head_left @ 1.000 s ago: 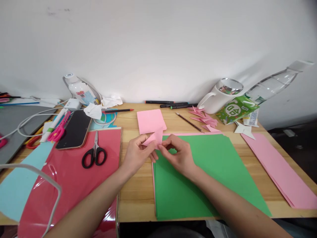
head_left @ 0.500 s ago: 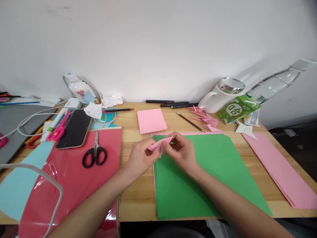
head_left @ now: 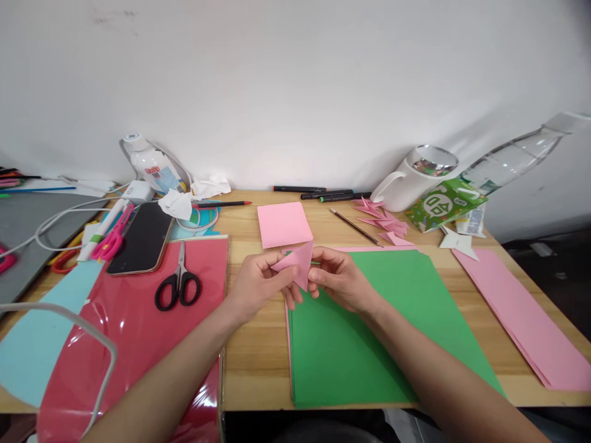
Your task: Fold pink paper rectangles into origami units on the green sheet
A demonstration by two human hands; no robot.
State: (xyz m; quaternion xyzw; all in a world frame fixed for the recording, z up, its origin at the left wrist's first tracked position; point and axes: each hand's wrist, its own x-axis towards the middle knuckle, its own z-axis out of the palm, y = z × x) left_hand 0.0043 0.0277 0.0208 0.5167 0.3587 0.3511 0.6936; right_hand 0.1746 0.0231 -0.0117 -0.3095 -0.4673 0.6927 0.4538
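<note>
"Pink is the colour of the folded paper triangle (head_left: 295,261) that the person holds. Which hand has it?"

"Both do. The left hand (head_left: 258,286) pinches its left side with thumb and fingers. The right hand (head_left: 344,280) pinches its right side the same way. Both hands are closed tight on the paper."

"Where is the triangle?"

"It is up in the air, a little above the wooden table (head_left: 253,363), with one point hanging down. It is over the top left corner of the big green paper sheet (head_left: 369,332). It is just in front of the flat pink paper square (head_left: 283,224)."

"What lies by the left hand?"

"The black-handled scissors (head_left: 178,284) lie on the shiny red plastic sheet (head_left: 138,332). They are near that hand but do not touch it. Behind the scissors lies the black phone (head_left: 141,238) with a dark screen."

"And by the right hand?"

"The right arm reaches over the green sheet. Farther back there is a thin dark pencil (head_left: 353,226). Then comes a little heap of small pink folded pieces (head_left: 383,218) beside the white mug (head_left: 409,178). Long pink paper strips (head_left: 521,314) lie at the right edge of the table, well apart from both hands."
</note>
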